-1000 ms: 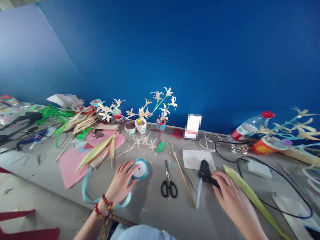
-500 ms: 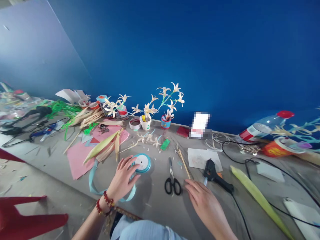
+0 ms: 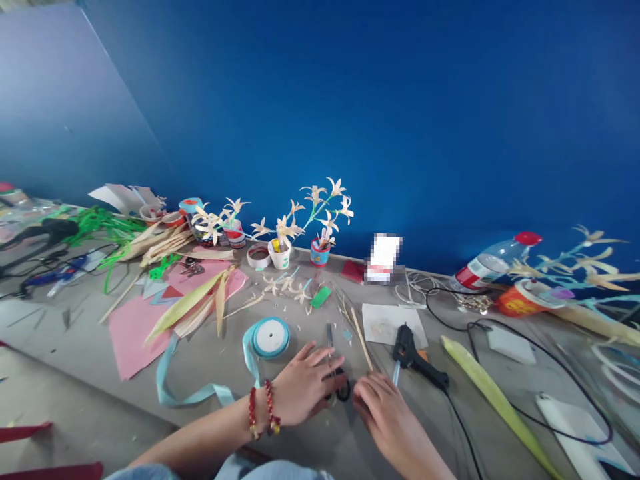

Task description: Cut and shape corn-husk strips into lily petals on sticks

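My left hand [image 3: 304, 385], with red bead bracelets at the wrist, lies over the black handles of the scissors [image 3: 331, 340] on the grey table [image 3: 210, 373], fingers spread. My right hand [image 3: 383, 408] rests close beside it, fingertips curled toward the scissor handles; whether it grips them is hidden. A roll of light blue ribbon [image 3: 270, 337] stands just left of my left hand, its loose tail [image 3: 175, 393] trailing toward the table edge. A black glue gun [image 3: 411, 352] lies just right of my right hand.
Thin wooden sticks [image 3: 361, 330], white paper [image 3: 393, 323], a long green husk leaf [image 3: 493, 393] and a black cord [image 3: 525, 333] lie to the right. Pink paper [image 3: 135, 327], husk strips and cups with paper flowers [image 3: 300, 223] sit at left and back. A plastic bottle [image 3: 493, 263] lies against the blue wall.
My left hand left the ribbon roll and moved right onto the scissors. My right hand let go of the glue gun and came left beside the scissor handles.
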The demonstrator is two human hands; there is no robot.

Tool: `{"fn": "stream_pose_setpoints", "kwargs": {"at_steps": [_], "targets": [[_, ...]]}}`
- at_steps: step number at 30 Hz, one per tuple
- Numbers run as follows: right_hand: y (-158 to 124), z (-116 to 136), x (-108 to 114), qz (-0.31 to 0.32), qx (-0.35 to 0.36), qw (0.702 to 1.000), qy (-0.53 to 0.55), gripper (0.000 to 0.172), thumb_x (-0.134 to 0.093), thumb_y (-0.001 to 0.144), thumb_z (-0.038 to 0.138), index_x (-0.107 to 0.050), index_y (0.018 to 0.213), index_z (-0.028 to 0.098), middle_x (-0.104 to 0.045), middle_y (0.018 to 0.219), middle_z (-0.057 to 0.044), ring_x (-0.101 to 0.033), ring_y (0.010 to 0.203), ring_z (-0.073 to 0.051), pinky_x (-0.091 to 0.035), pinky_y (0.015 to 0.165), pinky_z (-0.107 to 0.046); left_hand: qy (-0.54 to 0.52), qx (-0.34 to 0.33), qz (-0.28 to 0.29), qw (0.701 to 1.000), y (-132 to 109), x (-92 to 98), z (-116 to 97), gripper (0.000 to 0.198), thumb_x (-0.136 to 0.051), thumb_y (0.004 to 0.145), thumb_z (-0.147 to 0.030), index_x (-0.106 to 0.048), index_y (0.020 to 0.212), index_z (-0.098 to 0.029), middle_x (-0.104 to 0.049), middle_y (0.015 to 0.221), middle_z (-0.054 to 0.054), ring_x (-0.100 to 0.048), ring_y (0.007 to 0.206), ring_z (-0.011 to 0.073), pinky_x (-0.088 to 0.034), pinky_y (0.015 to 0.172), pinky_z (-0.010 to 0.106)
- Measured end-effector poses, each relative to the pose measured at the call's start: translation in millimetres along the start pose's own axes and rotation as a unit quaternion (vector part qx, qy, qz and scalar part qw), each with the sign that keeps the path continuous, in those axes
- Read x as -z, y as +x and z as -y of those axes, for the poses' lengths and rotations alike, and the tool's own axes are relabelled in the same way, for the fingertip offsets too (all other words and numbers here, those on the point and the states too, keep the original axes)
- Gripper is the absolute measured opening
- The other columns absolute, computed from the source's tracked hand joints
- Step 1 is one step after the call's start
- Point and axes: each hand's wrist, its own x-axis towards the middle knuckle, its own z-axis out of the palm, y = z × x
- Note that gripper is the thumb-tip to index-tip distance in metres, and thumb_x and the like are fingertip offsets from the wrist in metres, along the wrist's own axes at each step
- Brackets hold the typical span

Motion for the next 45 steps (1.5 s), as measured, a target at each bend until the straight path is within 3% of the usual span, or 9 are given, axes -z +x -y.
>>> {"fn": "stream_pose_setpoints", "kwargs": {"at_steps": [3, 7, 16, 24, 27, 31, 37, 41, 45], "targets": [[-19, -6, 22, 0.009, -0.025, 0.992, 0.121, 0.017, -0.040, 0.098, 0.015, -0.050, 0.087, 0.024, -0.062, 0.079, 0.000, -0.065, 0.074, -0.017, -0.054, 0.079, -0.028, 0.008, -0.017, 0.003, 1.000, 7, -1.1, 5, 0.050, -0.065, 0.089, -0.040, -0.049, 0.134, -0.025, -0.052, 0.146, 0.005, -0.038, 0.140, 0.0273, -0.032, 0.114, 0.047], [-34, -24, 37, -0.108, -0.056, 0.986, 0.117, 0.014, -0.041, 0.101, 0.025, -0.052, 0.091, 0.025, -0.060, 0.072, 0.002, -0.064, 0.065, -0.014, -0.053, 0.070, -0.022, -0.002, 0.014, 0.008, 1.000, 5, 8.7, 8, 0.051, -0.070, 0.086, -0.038, -0.049, 0.130, -0.021, -0.057, 0.137, 0.008, -0.044, 0.135, 0.0267, -0.038, 0.108, 0.041], [-2, -15, -18, -0.052, -0.005, 0.994, -0.091, 0.022, -0.063, 0.080, 0.017, -0.067, 0.100, 0.025, -0.071, 0.088, -0.004, -0.068, 0.081, -0.025, -0.049, 0.075, -0.035, 0.003, -0.003, 0.034, 0.999, -8, 47.4, 11, 0.037, -0.059, 0.090, -0.029, -0.051, 0.125, -0.020, -0.061, 0.128, 0.010, -0.052, 0.119, 0.0263, -0.042, 0.100, 0.041], [1, -45, -8, -0.146, -0.020, 0.976, -0.159, 0.024, -0.044, 0.095, 0.019, -0.068, 0.096, 0.019, -0.073, 0.087, -0.010, -0.071, 0.075, -0.025, -0.053, 0.067, -0.035, 0.063, -0.029, 0.008, 0.998, 30, 9.3, -1, 0.030, -0.058, 0.091, -0.036, -0.057, 0.115, -0.018, -0.066, 0.111, 0.009, -0.058, 0.104, 0.0269, -0.050, 0.082, 0.037], [1, -37, -8, -0.202, 0.016, 0.972, -0.116, 0.028, -0.038, 0.101, 0.027, -0.066, 0.100, 0.021, -0.075, 0.089, -0.009, -0.074, 0.075, -0.022, -0.056, 0.064, -0.030, 0.054, -0.055, -0.011, 0.997, 35, 5.6, -1, 0.045, -0.055, 0.091, -0.052, -0.056, 0.121, -0.019, -0.057, 0.133, 0.012, -0.059, 0.108, 0.0271, -0.050, 0.084, 0.038], [1, -21, -6, -0.218, 0.043, 0.972, -0.073, 0.028, -0.043, 0.101, 0.036, -0.066, 0.093, 0.023, -0.076, 0.087, -0.009, -0.075, 0.076, -0.022, -0.058, 0.066, -0.028, 0.038, -0.021, -0.037, 0.998, 18, 23.5, 11, 0.050, -0.050, 0.093, -0.055, -0.053, 0.130, -0.021, -0.048, 0.146, 0.012, -0.051, 0.125, 0.0281, -0.038, 0.108, 0.045], [-2, -12, 5, -0.238, -0.042, 0.970, -0.034, 0.031, -0.045, 0.100, 0.041, -0.068, 0.090, 0.023, -0.076, 0.093, -0.010, -0.074, 0.082, -0.023, -0.058, 0.072, -0.030, 0.063, 0.196, -0.038, 0.978, -44, 37.2, 54, 0.045, -0.069, 0.083, -0.041, -0.058, 0.124, -0.025, -0.053, 0.141, 0.011, -0.043, 0.134, 0.0327, -0.030, 0.112, 0.058], [-4, -22, 11, -0.224, -0.072, 0.970, -0.062, 0.031, -0.045, 0.099, 0.038, -0.068, 0.086, 0.022, -0.074, 0.091, -0.010, -0.071, 0.083, -0.025, -0.054, 0.077, -0.035, 0.066, 0.218, -0.028, 0.973, -68, 43.6, 70, 0.033, -0.068, 0.083, -0.024, -0.063, 0.115, -0.024, -0.055, 0.138, 0.010, -0.047, 0.130, 0.0303, -0.040, 0.106, 0.049], [12, -32, 25, -0.138, -0.099, 0.975, -0.146, 0.030, -0.043, 0.099, 0.027, -0.070, 0.089, 0.018, -0.073, 0.091, -0.011, -0.067, 0.083, -0.026, -0.049, 0.079, -0.039, 0.051, 0.191, -0.061, 0.978, -53, 53.7, 59, 0.030, -0.063, 0.088, -0.028, -0.063, 0.117, -0.022, -0.057, 0.136, 0.011, -0.047, 0.130, 0.0303, -0.039, 0.108, 0.049]]}}
